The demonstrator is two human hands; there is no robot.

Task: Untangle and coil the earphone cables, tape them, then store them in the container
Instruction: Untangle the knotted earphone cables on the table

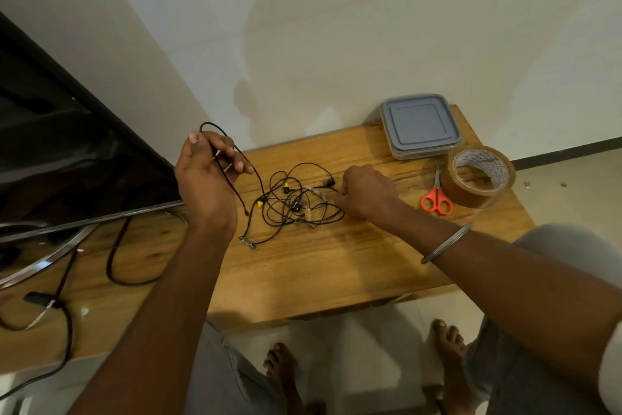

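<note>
Head camera view, looking down: a tangle of black earphone cables is seen lying in the middle of a wooden table, with yellow and black earbuds caught among its loops. One strand is lifted out to the left and held as a raised loop by the left hand, whose fingers and thumb are curled round it above the table. The right hand is rested at the tangle's right edge with its fingers curled under; whether a strand is pinched there cannot be told. A metal bangle is worn on the right wrist. Further right, a lidded plastic container is set by the wall, with a roll of brown tape and orange-handled scissors just in front of it. A dark screen and a thick black cord are seen at the left.
</note>
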